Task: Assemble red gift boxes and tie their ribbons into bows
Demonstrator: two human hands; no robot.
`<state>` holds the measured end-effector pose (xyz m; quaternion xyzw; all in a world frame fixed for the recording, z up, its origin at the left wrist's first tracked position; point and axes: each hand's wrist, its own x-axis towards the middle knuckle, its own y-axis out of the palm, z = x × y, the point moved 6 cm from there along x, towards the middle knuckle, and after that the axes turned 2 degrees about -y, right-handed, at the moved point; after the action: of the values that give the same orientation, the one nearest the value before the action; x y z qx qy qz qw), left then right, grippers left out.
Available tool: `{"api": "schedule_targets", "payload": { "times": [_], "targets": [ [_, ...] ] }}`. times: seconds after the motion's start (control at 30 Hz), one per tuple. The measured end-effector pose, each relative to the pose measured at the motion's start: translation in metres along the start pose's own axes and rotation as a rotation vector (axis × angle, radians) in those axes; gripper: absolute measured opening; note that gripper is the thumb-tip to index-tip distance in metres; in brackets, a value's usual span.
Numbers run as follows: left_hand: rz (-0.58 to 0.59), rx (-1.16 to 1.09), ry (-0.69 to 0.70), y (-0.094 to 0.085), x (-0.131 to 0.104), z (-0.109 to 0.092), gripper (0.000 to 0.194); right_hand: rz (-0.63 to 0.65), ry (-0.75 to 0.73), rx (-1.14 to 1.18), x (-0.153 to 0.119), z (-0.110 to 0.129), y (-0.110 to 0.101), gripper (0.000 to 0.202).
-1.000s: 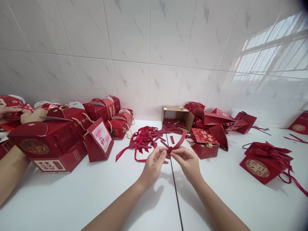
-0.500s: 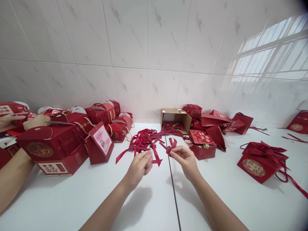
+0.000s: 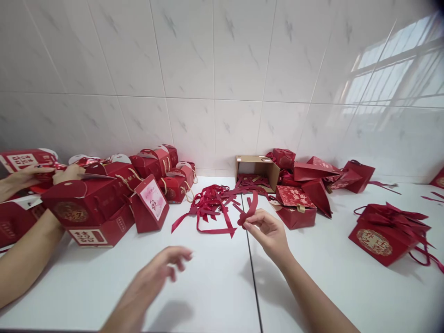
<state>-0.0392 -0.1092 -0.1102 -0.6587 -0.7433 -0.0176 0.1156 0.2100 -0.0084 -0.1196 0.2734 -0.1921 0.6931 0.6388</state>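
Between thumb and fingers, my right hand [image 3: 268,235] pinches a dark red paper tag [image 3: 250,210] with a rounded end and a long strip, held above the table seam. My left hand [image 3: 164,267] hovers over the white table, slightly blurred, fingers apart and holding nothing. Just beyond my hands lies a tangled heap of red ribbons [image 3: 211,203]. Behind it, a cardboard box [image 3: 253,160] on its side spills more flat red tags [image 3: 251,182].
On the left stand several red gift boxes [image 3: 88,203] and a tent-shaped box with a pink card [image 3: 151,203]. Red boxes [image 3: 296,208] pile up at right of centre. A ribbon-tied box [image 3: 381,238] sits farther right. Another person's hands [image 3: 65,173] work at far left.
My left hand has drawn back toward me and leftward, away from my right hand, and its fingers have opened. My right hand still holds the red tag. The view has shifted slightly left.
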Motion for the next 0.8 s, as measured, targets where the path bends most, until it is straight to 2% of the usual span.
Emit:
{"api": "schedule_targets", "payload": {
  "times": [0.1,0.17,0.27,0.33,0.43,0.53,0.67,0.73,0.8],
  "targets": [
    [0.222,0.018,-0.092,0.053,0.021,0.01,0.042,0.019,-0.108,-0.146,-0.002,0.008,0.002,0.002],
    [0.339,0.034,-0.165,0.085,0.027,0.017,0.051,0.036,-0.16,-0.23,-0.002,0.012,0.003,0.002],
    [0.413,0.088,-0.142,0.114,0.031,0.019,0.04,0.074,-0.231,-0.317,-0.002,0.018,0.007,0.005],
    [0.418,0.077,-0.105,0.121,0.033,0.019,0.044,0.1,-0.274,-0.355,-0.003,0.021,0.009,0.007],
    [0.315,-0.03,-0.1,0.113,0.038,0.018,0.05,0.138,-0.304,-0.376,-0.003,0.023,0.011,0.008],
    [0.19,-0.116,-0.076,0.096,0.044,0.012,0.05,0.16,-0.293,-0.357,-0.004,0.023,0.012,0.007],
    [0.093,-0.164,-0.021,0.071,0.048,-0.002,0.049,0.164,-0.266,-0.328,-0.004,0.021,0.012,0.007],
    [0.053,-0.186,0.025,0.053,0.041,-0.009,0.048,0.159,-0.261,-0.324,-0.004,0.021,0.011,0.008],
    [0.039,-0.197,0.057,0.031,0.024,-0.009,0.048,0.153,-0.258,-0.324,-0.004,0.021,0.011,0.008]
  ]
}}
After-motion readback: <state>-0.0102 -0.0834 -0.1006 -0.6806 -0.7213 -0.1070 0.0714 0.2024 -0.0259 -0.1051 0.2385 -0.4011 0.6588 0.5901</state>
